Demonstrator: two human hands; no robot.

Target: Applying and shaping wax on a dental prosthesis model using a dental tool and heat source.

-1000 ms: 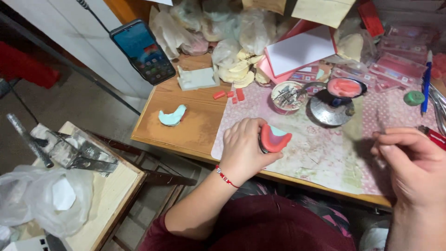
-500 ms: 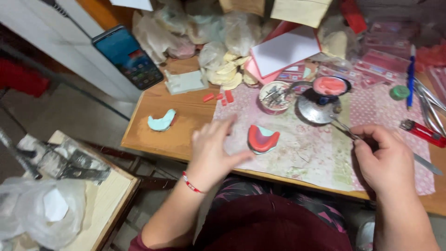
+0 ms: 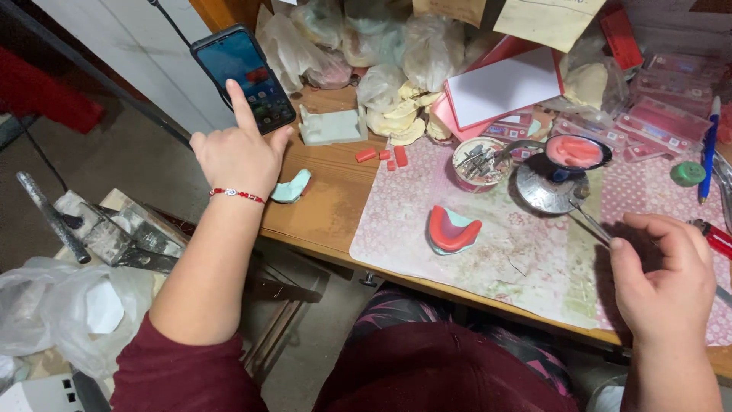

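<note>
Head view looks down on a cluttered wooden desk (image 3: 335,206). Upper left of the frame, a smartphone (image 3: 242,75) leans upright with its screen lit, and the left hand (image 3: 238,152) reaches up to it: the index finger is stretched out with its tip touching the screen, the other fingers curled loosely, holding nothing. A red bead bracelet (image 3: 238,195) circles that wrist. Just beside the hand, toward the frame's centre, a pale teal dental cast (image 3: 291,187) lies on the bare wood, partly hidden behind the hand.

At the lower right, the right hand (image 3: 662,278) pinches a thin metal tool (image 3: 591,223) between thumb and forefinger, the tool's tip pointing up-left toward a shiny metal dish (image 3: 545,191). Above the dish sits a small round bowl of pink wax (image 3: 576,151).

Centre of the frame, a teal cast topped with a red wax rim (image 3: 452,230) rests on the floral mat (image 3: 488,252), well apart from both hands. Above it stands a small cup of metal instruments (image 3: 479,160), and to its left three red wax bits (image 3: 385,155) lie on the wood. Crumpled plastic bags (image 3: 366,46) and cream plaster pieces (image 3: 400,118) crowd the top edge.
</note>
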